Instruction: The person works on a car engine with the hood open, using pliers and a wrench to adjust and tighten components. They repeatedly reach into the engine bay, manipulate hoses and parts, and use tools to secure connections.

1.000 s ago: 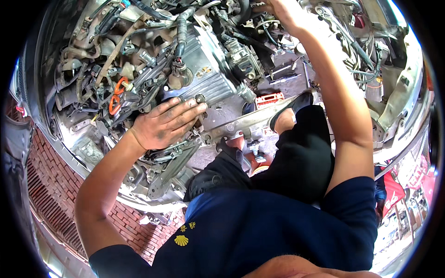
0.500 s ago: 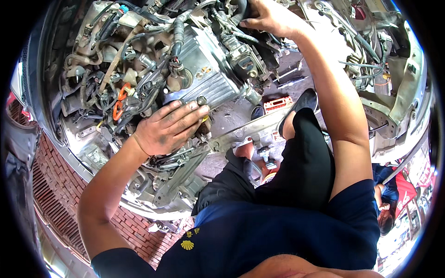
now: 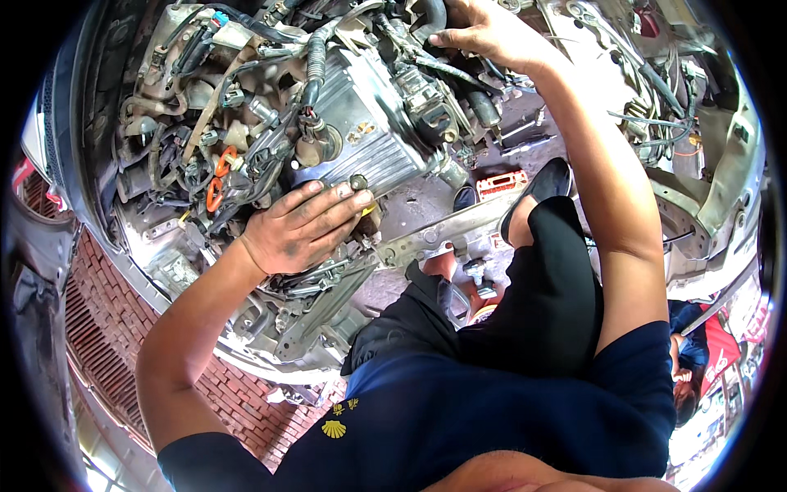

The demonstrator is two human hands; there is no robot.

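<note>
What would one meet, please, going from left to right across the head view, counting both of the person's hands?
Orange loops, left hand, right hand, red sheet.

Ribbed silver casing (image 3: pixel 373 111) = ref. R of it: open gap to floor (image 3: pixel 525 107), but dark pipe (image 3: pixel 482 107) juts in btwn. Below R: gap w/ floor showing, metal crossbar (image 3: pixel 459 225) across lower side; red tray (image 3: pixel 502 185) on floor there. Lower L: L hand (image 3: pixel 302 230) blocks access. L: wiring + orange clips (image 3: pixel 215 195), tight. Upper L: corrugated hose (image 3: pixel 316 61) overhangs. Upper R: R hand (image 3: pixel 488 37) amid hoses.
</note>
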